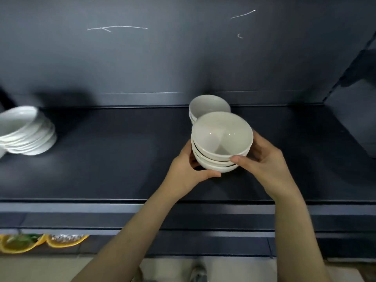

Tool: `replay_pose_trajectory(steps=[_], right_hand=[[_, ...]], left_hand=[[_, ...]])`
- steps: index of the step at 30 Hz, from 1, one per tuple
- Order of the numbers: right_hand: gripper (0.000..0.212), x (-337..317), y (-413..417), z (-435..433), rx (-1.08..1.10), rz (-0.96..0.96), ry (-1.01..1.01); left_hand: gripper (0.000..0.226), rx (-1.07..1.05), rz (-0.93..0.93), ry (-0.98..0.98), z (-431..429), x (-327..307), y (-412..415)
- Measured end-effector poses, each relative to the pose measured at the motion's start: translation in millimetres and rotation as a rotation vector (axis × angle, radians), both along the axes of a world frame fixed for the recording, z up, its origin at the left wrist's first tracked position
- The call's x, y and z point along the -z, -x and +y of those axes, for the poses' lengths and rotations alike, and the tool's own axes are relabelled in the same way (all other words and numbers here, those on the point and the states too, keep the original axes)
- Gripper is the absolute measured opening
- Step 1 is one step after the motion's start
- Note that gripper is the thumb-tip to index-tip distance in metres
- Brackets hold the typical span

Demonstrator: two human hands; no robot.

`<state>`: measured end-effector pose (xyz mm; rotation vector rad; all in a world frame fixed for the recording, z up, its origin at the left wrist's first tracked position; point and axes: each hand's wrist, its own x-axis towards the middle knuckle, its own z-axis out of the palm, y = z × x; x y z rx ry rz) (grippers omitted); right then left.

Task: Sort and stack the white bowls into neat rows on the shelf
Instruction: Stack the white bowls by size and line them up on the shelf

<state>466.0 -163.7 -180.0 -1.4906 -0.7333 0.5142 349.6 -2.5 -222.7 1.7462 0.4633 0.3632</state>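
Observation:
A stack of white bowls (220,143) stands or hovers just above the dark shelf (122,159), right of centre. My left hand (189,171) cups its lower left side. My right hand (262,159) wraps its right side, thumb across the front. Directly behind it, near the back wall, sits a second short stack of white bowls (207,107), partly hidden by the front stack. At the far left a leaning stack of wider white dishes (28,133) rests on the shelf.
The shelf's back wall (183,58) is dark with white scratches. A side panel (354,110) closes the right end. A raised front lip (122,208) runs along the shelf edge. Below at left lies an orange-patterned label strip (40,242).

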Motion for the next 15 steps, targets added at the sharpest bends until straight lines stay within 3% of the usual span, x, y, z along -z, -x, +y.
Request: replay_pose_trajectory(steps=[8,15], right_hand=[[0.076,-28.9,88.0,73.2,-0.228,-0.004,-0.055],[0.066,-38.7,241.5,157.8,-0.432,0.025,-0.105]], left_hand=[[0.093,-0.288,-0.054,-0.058,38.3,-30.8,124.2],[0.092,-0.447,-0.088,-0.196,91.5,-47.6,299.9]])
